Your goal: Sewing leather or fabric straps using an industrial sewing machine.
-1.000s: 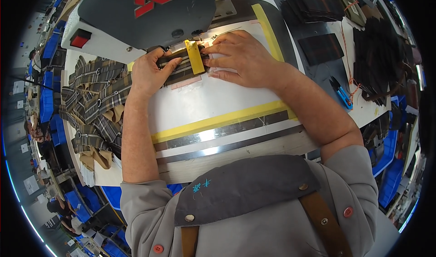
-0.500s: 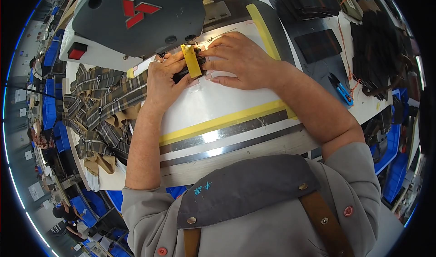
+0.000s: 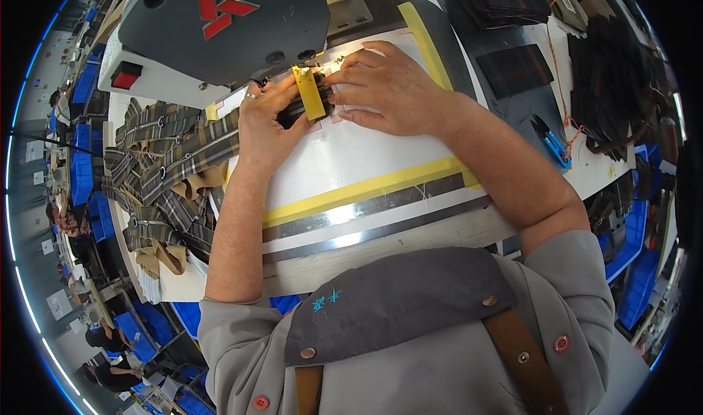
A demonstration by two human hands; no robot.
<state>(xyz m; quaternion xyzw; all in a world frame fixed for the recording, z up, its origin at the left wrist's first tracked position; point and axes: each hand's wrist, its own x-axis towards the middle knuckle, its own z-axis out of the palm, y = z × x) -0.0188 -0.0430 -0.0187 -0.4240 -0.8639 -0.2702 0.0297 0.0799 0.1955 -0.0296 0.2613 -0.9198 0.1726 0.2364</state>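
Observation:
Beneath the grey sewing machine head a yellow upright plate stands at the needle area. My left hand is left of it, fingers closed on a brown plaid strip with a zipper, fingertips close to the plate. My right hand is right of the plate, fingers apart and slightly curved, fingertips on dark material at the plate's side. The work under the plate and fingertips is mostly hidden. A white work sheet edged with yellow tape lies under both hands.
Plaid strips are heaped at left. Dark fabric pieces, blue thread snips and an orange cord lie at right. Blue bins sit beyond the right table edge. Co-workers are at benches far left.
My left hand has moved right and closer to the yellow plate, bringing the plaid strip along. My right hand stays near the same spot with small finger shifts.

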